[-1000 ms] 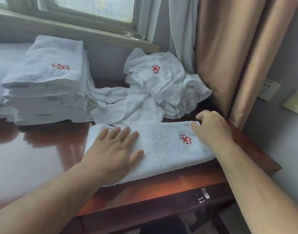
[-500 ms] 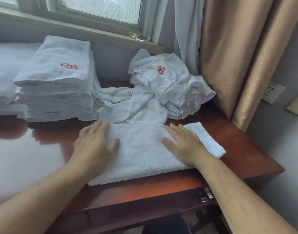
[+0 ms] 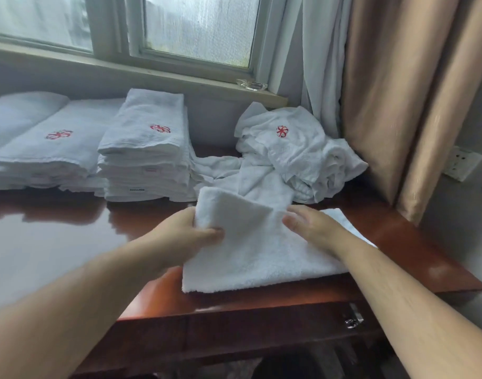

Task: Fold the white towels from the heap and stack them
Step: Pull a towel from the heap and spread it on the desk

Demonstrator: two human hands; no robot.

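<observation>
A: What are the hands doing?

B: The left hand (image 3: 185, 237) has fingers and thumb curled round the left end of the towel (image 3: 259, 261). That end is held up off the surface (image 3: 48, 242) and leans toward the right. The right hand (image 3: 312, 228) lies on the towel's middle with its fingers straight, pressing down, not gripping.

A: And the towel itself?

B: It lies at the near right of the surface, its right part flat and its near edge close to the surface's front edge. Just beyond it, at the far right, sits the heap (image 3: 300, 157) of loose white towels, and one tail of the heap reaches down to the towel. Left of the heap stands the stack (image 3: 144, 160) of folded ones, with a second, lower pile (image 3: 45, 149) further left.

A: So which step is this?

B: I'd judge a fold across. The lifted left end looks meant to go over onto the right half, with the right hand marking the crease.

A: What does the next move need?

B: The left end should land square on the right end, edges matched. The right hand must slip out first or be trapped beneath. The cloth looks soft, so a smoothing press will probably be needed. Then the folded towel goes onto the stack, far and to the left.
</observation>
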